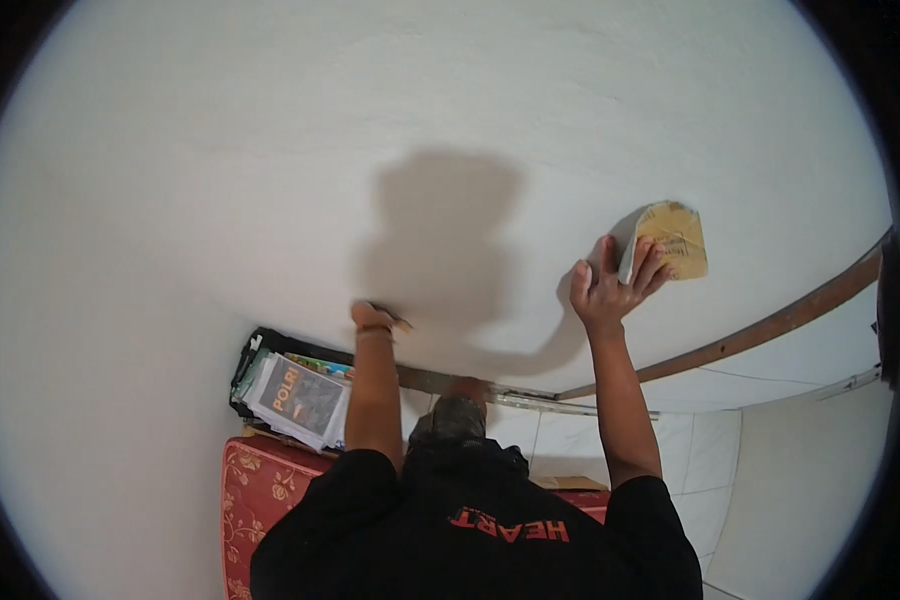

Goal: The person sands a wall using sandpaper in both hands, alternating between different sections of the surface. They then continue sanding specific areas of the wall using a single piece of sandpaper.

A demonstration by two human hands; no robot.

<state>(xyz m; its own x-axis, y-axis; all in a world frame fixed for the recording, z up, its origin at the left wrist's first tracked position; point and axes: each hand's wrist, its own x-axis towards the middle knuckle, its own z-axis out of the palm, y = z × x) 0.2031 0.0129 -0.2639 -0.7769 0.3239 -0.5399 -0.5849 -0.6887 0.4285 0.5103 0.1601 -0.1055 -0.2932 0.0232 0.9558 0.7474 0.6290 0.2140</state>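
Note:
My right hand [620,280] is raised against the white wall [270,200], with its thumb and index finger spread and the other fingers over a folded sheet of yellow-brown paper [678,235] that shows printing. The sheet lies against the wall, its left edge standing off a little. Lower and to the left, my left hand [372,316] is bent at the wrist near the wall. A small tan edge of something shows beside it, but its fingers are mostly hidden. A shadow falls on the wall between the two hands.
A black-edged container [242,378] with papers and a "POLRI" book [300,395] stands at lower left, beside a red floral cushion or mattress [245,490]. A brown strip [730,345] curves along the wall's lower right edge. White floor tiles [570,435] show below.

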